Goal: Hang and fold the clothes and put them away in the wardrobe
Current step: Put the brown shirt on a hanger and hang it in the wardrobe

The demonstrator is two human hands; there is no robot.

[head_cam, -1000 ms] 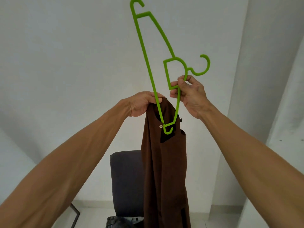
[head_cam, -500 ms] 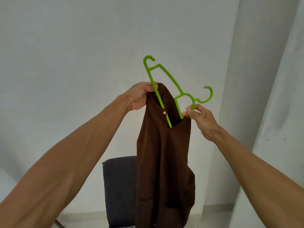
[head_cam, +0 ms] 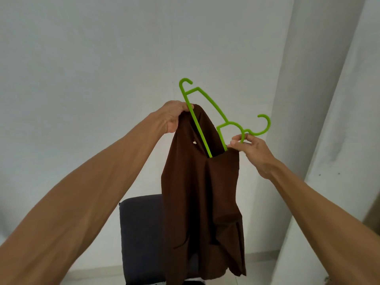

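Both forearms reach up from 7 and 5 o'clock. Left hand (head_cam: 174, 118), at the 11 o'clock corner of the brown garment (head_cam: 201, 202), has its fingers curled tight on the shoulder fabric. Right hand (head_cam: 253, 151), at 2 o'clock, pinches the neck of the green hanger (head_cam: 201, 132) between thumb and fingertips, just below the hook. The garment hangs in mid-air at centre and hides most of the dark chair (head_cam: 141, 233) at 6 o'clock behind it. The white wall (head_cam: 102, 58) lies beyond. One second ago the hanger's lower end hung outside the cloth; it now sits inside the neck opening, out of sight.
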